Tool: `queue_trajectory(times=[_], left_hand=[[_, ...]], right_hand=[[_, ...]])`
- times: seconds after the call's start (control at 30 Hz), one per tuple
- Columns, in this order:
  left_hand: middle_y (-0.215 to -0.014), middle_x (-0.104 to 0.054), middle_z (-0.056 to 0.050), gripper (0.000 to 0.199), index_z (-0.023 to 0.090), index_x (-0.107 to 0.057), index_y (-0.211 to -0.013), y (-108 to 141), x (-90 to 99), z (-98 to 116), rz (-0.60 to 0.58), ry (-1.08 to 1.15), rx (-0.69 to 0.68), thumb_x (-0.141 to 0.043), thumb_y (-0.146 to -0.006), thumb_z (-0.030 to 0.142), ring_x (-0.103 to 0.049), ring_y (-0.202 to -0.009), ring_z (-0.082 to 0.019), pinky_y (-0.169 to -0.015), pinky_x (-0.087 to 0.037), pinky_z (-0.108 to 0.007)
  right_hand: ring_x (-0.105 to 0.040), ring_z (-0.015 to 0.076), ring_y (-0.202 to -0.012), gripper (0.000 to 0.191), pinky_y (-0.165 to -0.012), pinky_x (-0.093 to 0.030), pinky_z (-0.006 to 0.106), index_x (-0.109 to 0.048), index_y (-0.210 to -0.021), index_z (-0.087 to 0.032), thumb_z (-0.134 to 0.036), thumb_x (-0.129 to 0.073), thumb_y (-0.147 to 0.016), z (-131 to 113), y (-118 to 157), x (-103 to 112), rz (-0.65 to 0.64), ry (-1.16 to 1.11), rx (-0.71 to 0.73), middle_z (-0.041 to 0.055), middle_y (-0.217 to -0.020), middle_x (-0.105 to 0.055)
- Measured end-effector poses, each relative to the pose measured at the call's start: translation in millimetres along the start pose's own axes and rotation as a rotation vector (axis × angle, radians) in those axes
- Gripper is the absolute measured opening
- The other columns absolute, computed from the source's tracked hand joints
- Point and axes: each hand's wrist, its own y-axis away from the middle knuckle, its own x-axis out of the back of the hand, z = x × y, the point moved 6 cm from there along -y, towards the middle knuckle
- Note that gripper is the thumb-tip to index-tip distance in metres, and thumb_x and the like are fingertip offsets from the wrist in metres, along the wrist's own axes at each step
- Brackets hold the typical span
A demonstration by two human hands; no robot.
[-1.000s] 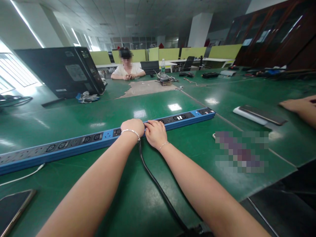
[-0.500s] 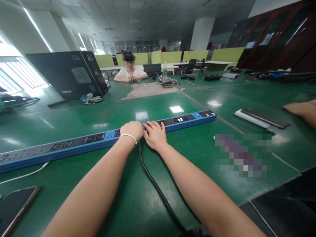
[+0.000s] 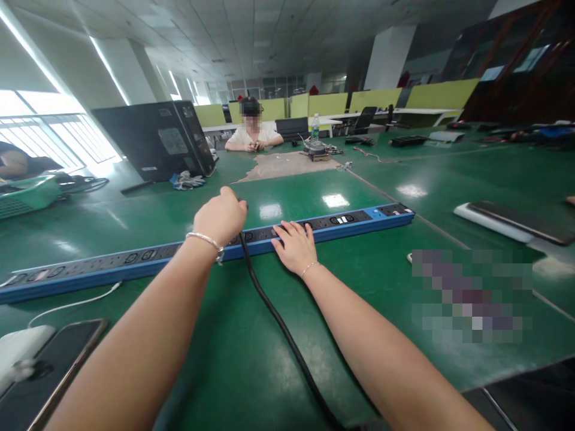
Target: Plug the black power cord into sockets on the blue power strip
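A long blue power strip (image 3: pixel 350 226) with black sockets lies across the green table. My left hand (image 3: pixel 221 214) is closed around the end of a thick black cable (image 3: pixel 274 299), raised a little above the strip; most of the plug is hidden inside the fist. The cable runs down from that hand toward the lower edge of the view. Fingers spread, my right hand (image 3: pixel 294 246) rests on the middle of the strip and holds nothing.
A black computer case (image 3: pixel 157 140) stands at the back left beside gloves (image 3: pixel 187 181). Phones lie at the lower left (image 3: pixel 58 365) and right (image 3: pixel 521 221). Across the table (image 3: pixel 377 287) sits a person (image 3: pixel 253 129). A green basket (image 3: pixel 29 194) is at the far left.
My left hand has lifted off the strip and moved left with the cable end. My right hand remains on the strip. The whole view has turned slightly left.
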Motion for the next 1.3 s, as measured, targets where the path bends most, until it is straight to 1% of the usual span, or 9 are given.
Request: queue_trajectory(times=[0.1, 0.17, 0.23, 0.3, 0.5, 0.73, 1.07, 1.17, 1.3], left_hand=[[-0.092, -0.069, -0.013, 0.04, 0.015, -0.061, -0.104, -14.0, 1.3, -54.8, -0.031, 0.003, 0.118, -0.041, -0.081, 0.04, -0.064, -0.086, -0.027, -0.074, -0.048, -0.036], [-0.074, -0.069, -0.008, 0.037, 0.016, -0.066, -0.095, -19.6, -8.0, -86.7, -0.219, 0.06, 0.133, -0.043, -0.079, 0.041, -0.063, -0.068, -0.022, -0.063, -0.047, -0.031], [-0.063, -0.064, -0.004, 0.04, 0.017, -0.065, -0.098, -20.4, -12.4, -111.5, -0.318, 0.137, 0.162, -0.045, -0.077, 0.044, -0.058, -0.055, -0.017, -0.053, -0.042, -0.027], [-0.057, -0.06, -0.001, 0.041, 0.017, -0.066, -0.097, -18.6, -15.8, -124.7, -0.37, 0.134, 0.134, -0.046, -0.076, 0.047, -0.054, -0.051, -0.015, -0.05, -0.039, -0.025], [-0.06, -0.063, -0.001, 0.045, 0.02, -0.065, -0.098, -18.6, -37.2, -137.6, -0.405, 0.048, 0.004, -0.043, -0.075, 0.052, -0.058, -0.06, -0.017, -0.054, -0.04, -0.026], [-0.073, -0.068, -0.002, 0.045, 0.022, -0.063, -0.1, -22.4, -54.4, -155.4, -0.401, 0.01, -0.041, -0.039, -0.077, 0.052, -0.063, -0.075, -0.019, -0.067, -0.044, -0.027], [-0.091, -0.07, -0.004, 0.042, 0.023, -0.063, -0.102, -17.7, -57.7, -150.0, -0.407, -0.054, -0.099, -0.038, -0.079, 0.048, -0.062, -0.088, -0.021, -0.076, -0.045, -0.027], [-0.091, -0.069, -0.005, 0.042, 0.024, -0.062, -0.103, -19.2, -54.1, -161.4, -0.393, -0.12, -0.067, -0.037, -0.08, 0.048, -0.062, -0.087, -0.022, -0.075, -0.044, -0.029], [-0.081, -0.068, -0.007, 0.044, 0.021, -0.061, -0.106, -19.1, -46.3, -189.8, -0.386, -0.173, 0.004, -0.037, -0.081, 0.047, -0.061, -0.081, -0.024, -0.072, -0.043, -0.031]], right_hand=[[-0.035, 0.021, -0.129, 0.041, -0.111, -0.012, 0.049, -0.052, -0.127, -0.03, -0.044, -0.037, -0.091, 0.1, -0.4, -1.2, 0.001, -0.005, 0.003, 0.0007, -0.138, -0.048], [-0.035, 0.0213, -0.129, 0.041, -0.111, -0.012, 0.049, -0.053, -0.127, -0.03, -0.043, -0.038, -0.091, 0.2, -0.8, -1.5, 0.009, -0.007, 0.003, 0.0006, -0.138, -0.048], [-0.036, 0.0217, -0.128, 0.041, -0.11, -0.013, 0.049, -0.053, -0.126, -0.029, -0.042, -0.039, -0.091, 0.8, -1.2, -2.0, 0.018, -0.008, 0.001, 0.0007, -0.137, -0.049], [-0.036, 0.0222, -0.128, 0.04, -0.11, -0.014, 0.049, -0.054, -0.125, -0.029, -0.042, -0.039, -0.09, 1.7, -1.5, -2.7, 0.028, -0.007, 0.0, 0.001, -0.136, -0.05], [-0.037, 0.0218, -0.127, 0.04, -0.11, -0.014, 0.049, -0.055, -0.124, -0.029, -0.043, -0.039, -0.09, 3.6, -1.7, -4.1, 0.05, -0.003, 0.008, 0.0003, -0.135, -0.051], [-0.038, 0.0221, -0.127, 0.039, -0.109, -0.015, 0.048, -0.056, -0.123, -0.029, -0.043, -0.04, -0.09, 3.8, -1.9, -4.6, 0.058, -0.001, 0.006, 0.0003, -0.135, -0.051], [-0.038, 0.0219, -0.126, 0.039, -0.109, -0.014, 0.048, -0.056, -0.123, -0.029, -0.042, -0.041, -0.09, 3.9, -2.0, -4.7, 0.06, -0.005, 0.007, 0.0007, -0.134, -0.052], [-0.038, 0.022, -0.126, 0.038, -0.109, -0.015, 0.048, -0.057, -0.123, -0.03, -0.042, -0.04, -0.09, 3.4, -2.1, -3.7, 0.059, 0.0, 0.012, 0.0006, -0.134, -0.052], [-0.039, 0.0221, -0.126, 0.035, -0.107, -0.016, 0.048, -0.059, -0.119, -0.035, -0.043, -0.041, -0.09, 2.8, -1.8, -2.6, 0.056, 0.008, 0.014, 0.0002, -0.134, -0.052]])
